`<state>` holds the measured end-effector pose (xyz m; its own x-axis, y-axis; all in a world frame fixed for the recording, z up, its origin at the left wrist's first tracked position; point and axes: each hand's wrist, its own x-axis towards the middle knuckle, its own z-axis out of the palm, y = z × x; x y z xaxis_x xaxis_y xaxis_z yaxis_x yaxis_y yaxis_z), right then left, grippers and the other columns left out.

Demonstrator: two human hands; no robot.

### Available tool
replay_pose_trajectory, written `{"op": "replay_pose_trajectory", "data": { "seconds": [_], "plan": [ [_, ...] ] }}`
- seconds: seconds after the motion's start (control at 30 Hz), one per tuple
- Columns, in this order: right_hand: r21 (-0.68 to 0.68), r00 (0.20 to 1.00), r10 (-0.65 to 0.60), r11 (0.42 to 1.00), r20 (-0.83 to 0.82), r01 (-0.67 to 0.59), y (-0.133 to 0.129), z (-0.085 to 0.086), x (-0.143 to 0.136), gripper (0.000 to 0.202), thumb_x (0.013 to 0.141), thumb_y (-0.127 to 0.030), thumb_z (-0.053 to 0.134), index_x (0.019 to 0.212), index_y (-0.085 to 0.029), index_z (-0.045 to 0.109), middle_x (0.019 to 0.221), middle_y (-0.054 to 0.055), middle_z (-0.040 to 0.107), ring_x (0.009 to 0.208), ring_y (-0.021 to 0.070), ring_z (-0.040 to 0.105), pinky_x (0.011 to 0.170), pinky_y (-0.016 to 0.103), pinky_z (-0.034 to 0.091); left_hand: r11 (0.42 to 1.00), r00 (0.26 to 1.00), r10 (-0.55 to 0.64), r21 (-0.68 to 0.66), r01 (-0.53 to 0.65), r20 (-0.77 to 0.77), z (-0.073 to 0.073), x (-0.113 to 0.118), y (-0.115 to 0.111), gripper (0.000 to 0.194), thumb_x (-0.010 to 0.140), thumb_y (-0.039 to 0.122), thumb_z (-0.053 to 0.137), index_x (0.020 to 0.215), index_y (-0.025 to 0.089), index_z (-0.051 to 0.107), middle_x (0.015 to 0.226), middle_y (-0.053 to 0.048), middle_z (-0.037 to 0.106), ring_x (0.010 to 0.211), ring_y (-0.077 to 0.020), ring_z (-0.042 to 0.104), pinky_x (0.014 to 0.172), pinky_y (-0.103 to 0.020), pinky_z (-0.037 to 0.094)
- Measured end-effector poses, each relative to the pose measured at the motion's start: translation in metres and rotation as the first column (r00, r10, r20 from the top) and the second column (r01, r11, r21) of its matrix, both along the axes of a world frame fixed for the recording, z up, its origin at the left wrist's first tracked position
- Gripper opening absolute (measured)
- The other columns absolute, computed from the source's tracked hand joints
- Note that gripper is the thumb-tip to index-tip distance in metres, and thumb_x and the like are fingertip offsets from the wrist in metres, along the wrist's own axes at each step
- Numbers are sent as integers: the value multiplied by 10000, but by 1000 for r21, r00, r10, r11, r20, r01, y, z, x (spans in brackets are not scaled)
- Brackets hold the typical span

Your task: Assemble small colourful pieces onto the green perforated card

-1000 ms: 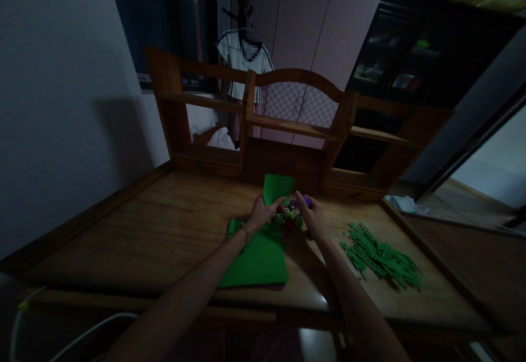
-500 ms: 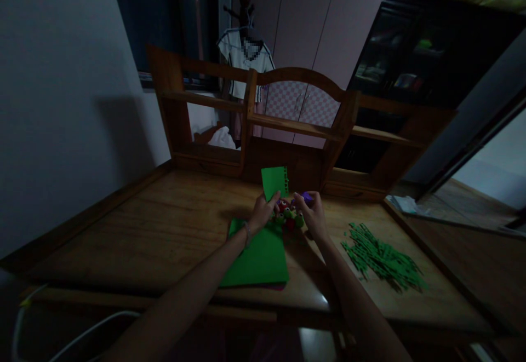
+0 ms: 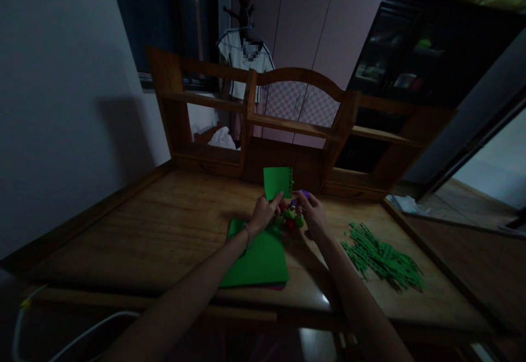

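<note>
A small green sheet with a notched right edge stands upright in my left hand, pinched between thumb and fingers. My right hand is just right of the sheet's notched edge. Its fingers are closed around a small purple thing, mostly hidden, whose kind I cannot make out. Below and between the hands lie small red and green figures, some with white eyes. A stack of larger green sheets lies under my left wrist, with a reddish layer at its lower edge.
A loose heap of thin green strips lies on the right of the wooden table. A wooden shelf unit rises along the back edge. A white cable hangs at the lower left.
The small green sheet has shifted slightly right in my left hand. My right hand has turned a little and come nearer its notched edge, and less of the purple thing shows.
</note>
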<state>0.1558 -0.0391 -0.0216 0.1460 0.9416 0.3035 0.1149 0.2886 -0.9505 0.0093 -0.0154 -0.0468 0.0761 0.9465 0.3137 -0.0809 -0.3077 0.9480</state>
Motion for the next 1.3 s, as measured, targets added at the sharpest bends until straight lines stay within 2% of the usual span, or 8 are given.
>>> {"op": "replay_pose_trajectory", "data": {
  "seconds": [0.13, 0.27, 0.47, 0.67, 0.8, 0.97, 1.07, 1.3],
  "plan": [
    [2, 997, 8, 1000, -78, -8, 2, 0, -3, 470, 730, -651, 511, 840, -200, 588, 716, 22, 629, 494, 119, 500, 451, 242, 349, 1000, 1000, 27, 2, -27, -4, -1, 1, 0, 443, 760, 558, 537, 621, 141, 589, 437, 0, 535, 346, -98, 453, 419, -221, 339],
    [-30, 998, -16, 999, -61, 14, 3, -1, -3, 511, 744, -704, 425, 764, -207, 544, 701, 28, 636, 500, 134, 525, 444, 248, 353, 997, 997, 66, 32, -65, -39, -1, 0, -2, 460, 762, 550, 540, 522, 158, 525, 397, 21, 476, 340, -87, 420, 438, -221, 339],
    [-51, 999, 0, 999, -45, -2, 0, -1, -5, 493, 773, -691, 393, 845, -222, 528, 764, 33, 646, 584, 164, 586, 491, 254, 421, 986, 981, 156, 76, -147, -115, 6, -2, -6, 481, 747, 533, 566, 452, 162, 482, 405, 8, 482, 403, -99, 460, 458, -216, 326],
    [-48, 993, 109, 993, -39, -111, -2, -6, -6, 426, 787, -657, 416, 849, -250, 526, 690, -14, 611, 574, 163, 584, 525, 268, 440, 981, 979, 173, 111, -161, -108, 11, 0, -11, 382, 755, 484, 583, 586, 144, 630, 524, -40, 612, 546, -159, 577, 485, -217, 361],
    [-66, 996, 83, 994, 31, -81, -1, -11, -8, 456, 793, -676, 368, 881, -257, 521, 729, -14, 616, 607, 160, 585, 540, 260, 441, 975, 981, 179, 151, -165, -79, 11, 1, -11, 342, 778, 457, 572, 701, 143, 681, 661, -67, 680, 636, -179, 628, 548, -225, 417],
    [-95, 997, 74, 993, 33, -70, 0, -13, -9, 475, 796, -683, 348, 913, -260, 531, 747, -8, 626, 623, 165, 586, 547, 268, 448, 976, 981, 180, 141, -167, -79, 9, 1, -10, 340, 785, 453, 565, 715, 142, 685, 699, -73, 691, 651, -179, 637, 585, -230, 438],
    [-67, 998, 57, 996, 34, -54, -2, -12, -9, 471, 790, -684, 361, 875, -254, 535, 721, -8, 617, 614, 163, 578, 535, 262, 444, 980, 982, 164, 128, -152, -90, 11, 0, -11, 355, 783, 460, 563, 693, 136, 678, 687, -72, 689, 653, -181, 637, 586, -230, 440],
    [-76, 986, 166, 983, 13, -165, -3, -8, -11, 447, 788, -672, 389, 812, -240, 501, 623, -29, 562, 497, 134, 516, 482, 246, 411, 981, 984, 168, 113, -161, -57, 12, 0, -10, 329, 769, 447, 580, 715, 139, 683, 723, -73, 696, 689, -186, 639, 593, -228, 441]
  ]
}}
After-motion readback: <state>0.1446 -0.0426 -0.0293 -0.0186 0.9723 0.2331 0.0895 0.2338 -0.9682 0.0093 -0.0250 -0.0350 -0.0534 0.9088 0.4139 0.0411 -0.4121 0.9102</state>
